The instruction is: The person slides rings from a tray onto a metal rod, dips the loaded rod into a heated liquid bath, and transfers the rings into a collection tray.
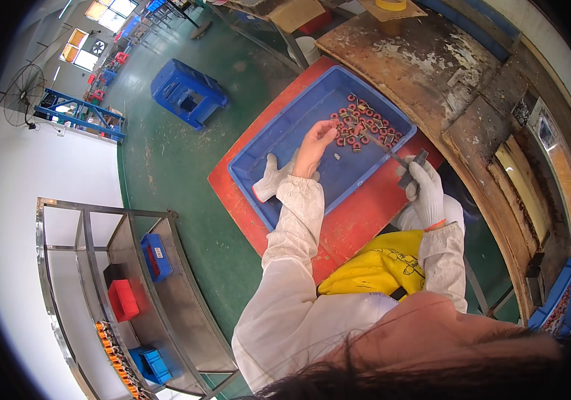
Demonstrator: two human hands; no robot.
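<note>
A blue plastic bin (252, 167) holds a heap of small parts with reddish-pink rings (359, 123), gathered at its far right. My bare left hand (315, 147) is over the bin beside the heap, thumb and fingertips brought together; whatever they may pinch is too small to make out. Under my left wrist lies a white knit glove (271, 179). My right hand (429, 193), in a white glove, grips a dark grey tool (413, 168) with a long thin metal shaft. The shaft reaches over the bin's right wall, its tip at the parts. A small pale piece (337, 157) rests apart on the bin floor.
The bin stands on a red tabletop (379, 193). A worn wooden bench (425, 80) runs along the right. On the green floor is a blue stool (189, 90). A metal rack (159, 267) with small red and blue bins stands at left; yellow cloth (379, 263) covers my lap.
</note>
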